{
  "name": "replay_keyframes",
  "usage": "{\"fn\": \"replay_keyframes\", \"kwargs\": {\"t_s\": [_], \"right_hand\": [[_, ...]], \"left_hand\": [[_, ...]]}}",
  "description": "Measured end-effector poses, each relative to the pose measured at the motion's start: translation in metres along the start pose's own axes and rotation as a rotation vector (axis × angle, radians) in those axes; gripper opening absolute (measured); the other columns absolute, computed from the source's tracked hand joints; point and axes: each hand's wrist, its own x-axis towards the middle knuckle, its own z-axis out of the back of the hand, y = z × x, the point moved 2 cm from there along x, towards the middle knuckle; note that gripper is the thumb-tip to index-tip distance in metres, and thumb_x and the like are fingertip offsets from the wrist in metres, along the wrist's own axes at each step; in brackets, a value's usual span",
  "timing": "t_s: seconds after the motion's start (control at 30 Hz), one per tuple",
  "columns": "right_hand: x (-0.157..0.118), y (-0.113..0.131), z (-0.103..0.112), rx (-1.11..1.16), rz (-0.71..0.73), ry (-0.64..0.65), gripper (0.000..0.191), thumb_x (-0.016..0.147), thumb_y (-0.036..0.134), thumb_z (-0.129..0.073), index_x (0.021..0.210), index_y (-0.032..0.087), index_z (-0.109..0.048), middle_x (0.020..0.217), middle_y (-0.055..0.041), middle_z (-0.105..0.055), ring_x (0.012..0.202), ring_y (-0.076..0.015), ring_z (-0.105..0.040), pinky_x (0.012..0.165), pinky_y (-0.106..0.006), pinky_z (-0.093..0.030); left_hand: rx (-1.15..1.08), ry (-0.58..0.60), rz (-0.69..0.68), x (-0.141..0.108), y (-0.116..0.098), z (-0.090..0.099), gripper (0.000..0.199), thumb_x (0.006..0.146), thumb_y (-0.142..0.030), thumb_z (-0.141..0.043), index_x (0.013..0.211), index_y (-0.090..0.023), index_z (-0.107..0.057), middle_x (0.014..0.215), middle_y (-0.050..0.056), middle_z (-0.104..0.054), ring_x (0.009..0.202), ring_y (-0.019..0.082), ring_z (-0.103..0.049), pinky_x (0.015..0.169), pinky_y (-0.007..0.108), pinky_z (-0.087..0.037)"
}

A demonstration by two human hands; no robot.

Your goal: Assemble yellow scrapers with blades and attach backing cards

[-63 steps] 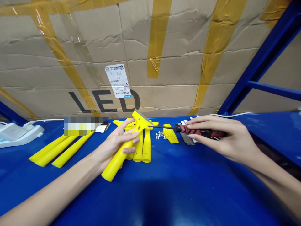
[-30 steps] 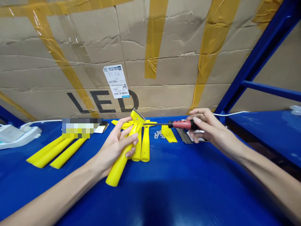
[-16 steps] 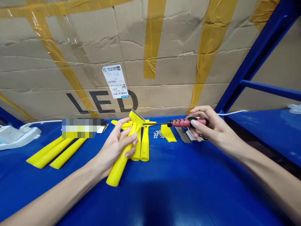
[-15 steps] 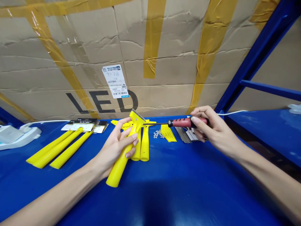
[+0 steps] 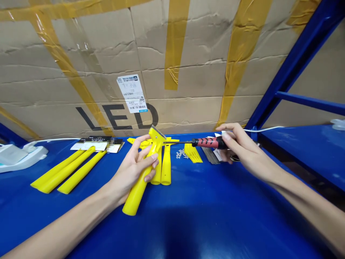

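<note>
My left hand (image 5: 138,162) is wrapped round a yellow scraper (image 5: 134,196), its head tilted up with a metal blade edge at the top. My right hand (image 5: 238,142) holds the black end of a red and black screwdriver (image 5: 208,142). The screwdriver's shaft points left and its tip meets the scraper's head; the exact contact is too small to tell. Just behind my left hand lie more yellow scrapers (image 5: 166,167). Small screws (image 5: 180,154), yellow flat pieces (image 5: 193,154) and grey blades (image 5: 211,155) lie between the scrapers and my right hand.
Packaged yellow scrapers (image 5: 67,169) lie at the left on the blue table (image 5: 205,216), near a white power strip (image 5: 35,158). A large cardboard box (image 5: 202,82) stands along the back. A blue metal frame (image 5: 285,68) rises at the right.
The screwdriver's handle has turned, and the fingers of my right hand have shifted back towards its end. My left hand and the scraper have barely moved.
</note>
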Motion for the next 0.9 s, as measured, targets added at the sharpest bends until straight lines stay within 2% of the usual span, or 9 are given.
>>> {"fn": "replay_keyframes", "kwargs": {"t_s": [0.1,0.2,0.27,0.4,0.47,0.57,0.63,0.8,0.9], "right_hand": [[-0.001,0.003,-0.002,0.168,0.037,0.095,0.043,0.091,0.05,-0.066,0.124,0.03,-0.045,0.081,0.0006,-0.063,0.066,-0.0182,-0.064,0.059,-0.034,-0.052],[-0.001,0.003,-0.002,0.082,0.095,-0.023,0.028,0.097,0.052,-0.057,0.107,0.029,-0.048,0.059,0.0059,-0.051,0.046,-0.0132,-0.047,0.045,-0.028,-0.04],[-0.002,0.002,-0.002,-0.034,0.075,-0.091,0.028,0.1,0.056,-0.049,0.099,0.028,-0.048,0.053,0.0074,-0.041,0.04,-0.0115,-0.038,0.04,-0.027,-0.03],[-0.002,0.004,-0.002,0.052,0.022,0.053,0.033,0.096,0.054,-0.057,0.117,0.03,-0.049,0.074,0.0015,-0.059,0.061,-0.0172,-0.06,0.054,-0.032,-0.048],[-0.002,0.006,-0.003,0.14,0.037,0.086,0.037,0.093,0.051,-0.064,0.119,0.031,-0.047,0.08,0.0005,-0.061,0.066,-0.019,-0.063,0.059,-0.035,-0.051],[-0.001,0.004,-0.001,0.053,0.058,-0.073,0.029,0.096,0.056,-0.055,0.099,0.029,-0.048,0.06,0.005,-0.048,0.045,-0.0138,-0.045,0.045,-0.03,-0.037],[-0.001,0.002,0.0,-0.041,0.035,-0.133,0.032,0.099,0.059,-0.047,0.094,0.027,-0.049,0.056,0.0058,-0.043,0.041,-0.0117,-0.037,0.042,-0.029,-0.03],[-0.004,0.003,-0.009,0.165,0.037,0.116,0.033,0.095,0.049,-0.062,0.118,0.03,-0.047,0.076,0.0018,-0.061,0.062,-0.0162,-0.058,0.058,-0.032,-0.048],[-0.004,0.005,-0.012,0.157,0.077,0.024,0.026,0.096,0.05,-0.06,0.105,0.029,-0.047,0.061,0.0069,-0.047,0.048,-0.0125,-0.045,0.047,-0.028,-0.039]], "left_hand": [[-0.003,-0.016,-0.024,0.0,-0.004,-0.001,0.054,0.086,-0.019,-0.073,0.13,-0.032,-0.044,0.071,-0.006,-0.056,0.041,0.002,-0.041,0.043,0.013,-0.034],[-0.002,-0.011,-0.018,0.001,-0.003,-0.001,0.055,0.086,-0.02,-0.073,0.131,-0.032,-0.044,0.071,-0.006,-0.056,0.041,0.002,-0.042,0.042,0.012,-0.034],[0.007,-0.006,-0.004,0.001,-0.002,-0.001,0.054,0.087,-0.021,-0.073,0.131,-0.032,-0.043,0.07,-0.006,-0.056,0.041,0.002,-0.043,0.042,0.013,-0.034],[0.02,-0.012,-0.032,0.001,-0.003,0.0,0.053,0.087,-0.02,-0.073,0.13,-0.031,-0.043,0.071,-0.005,-0.058,0.04,0.002,-0.043,0.042,0.013,-0.035],[0.021,-0.014,-0.045,0.001,-0.004,0.0,0.053,0.087,-0.019,-0.072,0.129,-0.031,-0.043,0.071,-0.005,-0.059,0.04,0.002,-0.043,0.042,0.013,-0.034],[0.029,-0.005,-0.03,-0.001,-0.005,-0.003,0.052,0.088,-0.019,-0.071,0.13,-0.031,-0.043,0.07,-0.005,-0.058,0.041,0.003,-0.043,0.043,0.013,-0.035],[0.034,-0.001,-0.025,-0.001,-0.006,-0.004,0.052,0.088,-0.019,-0.071,0.131,-0.031,-0.043,0.07,-0.005,-0.058,0.042,0.003,-0.043,0.043,0.013,-0.036],[0.023,-0.038,-0.066,0.001,-0.009,0.0,0.055,0.086,-0.018,-0.073,0.131,-0.03,-0.043,0.072,-0.004,-0.06,0.042,0.002,-0.042,0.043,0.013,-0.035],[0.017,-0.043,-0.074,0.003,-0.009,0.002,0.054,0.086,-0.017,-0.073,0.13,-0.029,-0.044,0.073,-0.003,-0.061,0.042,0.002,-0.042,0.042,0.012,-0.035]]}}
